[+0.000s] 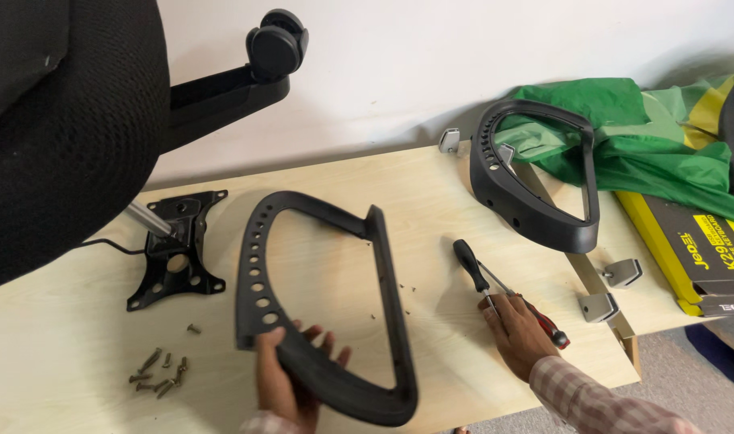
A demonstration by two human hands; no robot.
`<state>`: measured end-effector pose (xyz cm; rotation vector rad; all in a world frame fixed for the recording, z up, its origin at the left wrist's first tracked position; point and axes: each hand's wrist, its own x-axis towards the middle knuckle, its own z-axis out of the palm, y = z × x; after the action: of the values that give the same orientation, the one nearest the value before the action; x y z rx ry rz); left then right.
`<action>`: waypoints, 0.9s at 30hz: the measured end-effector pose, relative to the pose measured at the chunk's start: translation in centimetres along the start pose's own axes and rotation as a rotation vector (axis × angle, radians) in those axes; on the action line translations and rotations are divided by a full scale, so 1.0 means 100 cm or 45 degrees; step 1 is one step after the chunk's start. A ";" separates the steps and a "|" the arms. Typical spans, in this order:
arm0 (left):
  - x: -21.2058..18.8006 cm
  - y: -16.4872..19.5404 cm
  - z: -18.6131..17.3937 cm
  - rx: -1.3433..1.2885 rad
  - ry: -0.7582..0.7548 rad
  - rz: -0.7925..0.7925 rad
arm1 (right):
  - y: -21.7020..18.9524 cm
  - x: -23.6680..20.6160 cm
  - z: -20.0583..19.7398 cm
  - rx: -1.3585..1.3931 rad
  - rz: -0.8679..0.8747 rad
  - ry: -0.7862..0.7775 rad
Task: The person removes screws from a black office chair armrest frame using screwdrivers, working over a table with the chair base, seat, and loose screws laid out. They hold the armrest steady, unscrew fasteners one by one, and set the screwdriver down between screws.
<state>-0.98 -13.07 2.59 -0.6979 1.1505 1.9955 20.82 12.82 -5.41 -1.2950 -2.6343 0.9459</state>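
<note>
Your left hand is gripping the padded bottom of a black armrest, which is standing near the front edge of the tabletop. Your right hand is resting flat and unclenched on two screwdrivers toward the front right corner. Loose screws are lying toward the front left corner, and a second armrest is leaning at the back right.

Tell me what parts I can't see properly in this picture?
All in the head view:
- Left hand: its palm is hidden behind the black armrest it holds.
- Pliers: the middle is covered by the right hand.
- Loose screws: too small to tell their type.
- Office chair: cut off by the left and top edges.
</note>
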 end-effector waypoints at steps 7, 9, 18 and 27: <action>0.036 -0.050 0.002 0.382 -0.192 -0.271 | 0.005 0.002 -0.007 0.058 0.256 -0.114; 0.050 -0.058 0.000 0.623 -0.212 -0.345 | 0.003 0.002 -0.007 0.140 0.335 -0.040; 0.053 -0.046 -0.008 1.523 -0.008 -0.275 | -0.021 -0.041 -0.018 1.665 0.311 0.095; 0.010 0.004 0.028 2.658 0.096 0.151 | -0.053 -0.062 -0.014 1.651 0.458 -0.224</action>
<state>-2.19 -10.38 3.31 0.4438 2.3600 0.0301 21.54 6.56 -0.09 -1.2233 -1.1844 2.2642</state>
